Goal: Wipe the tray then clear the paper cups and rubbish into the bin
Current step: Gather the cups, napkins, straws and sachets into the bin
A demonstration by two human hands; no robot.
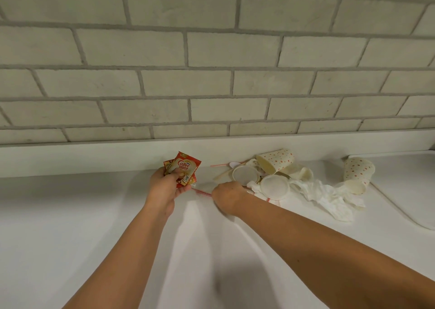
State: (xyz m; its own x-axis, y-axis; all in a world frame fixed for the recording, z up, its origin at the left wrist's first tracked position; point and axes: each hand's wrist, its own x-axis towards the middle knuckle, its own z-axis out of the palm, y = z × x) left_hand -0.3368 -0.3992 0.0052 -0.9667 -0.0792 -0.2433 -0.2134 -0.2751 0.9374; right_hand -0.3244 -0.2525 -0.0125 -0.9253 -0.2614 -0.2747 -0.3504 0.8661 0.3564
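Nearest me the white counter (106,226) lies bare and wide. The left hand (164,186) clamps red creamer sachets (184,167). The right hand (229,197) covers a striped straw (202,192); its grip I cannot tell. At three o'clock of it are heaped lids (274,187), tissue (329,198) and two tipped paper cups (276,159). The tray (407,186) edge curves beyond, and the brick wall (211,73) closes twelve o'clock.

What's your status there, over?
Left hand holds sachets. Right hand pinches straw. Cups, lids, tissue lie on counter. Bin not in view.
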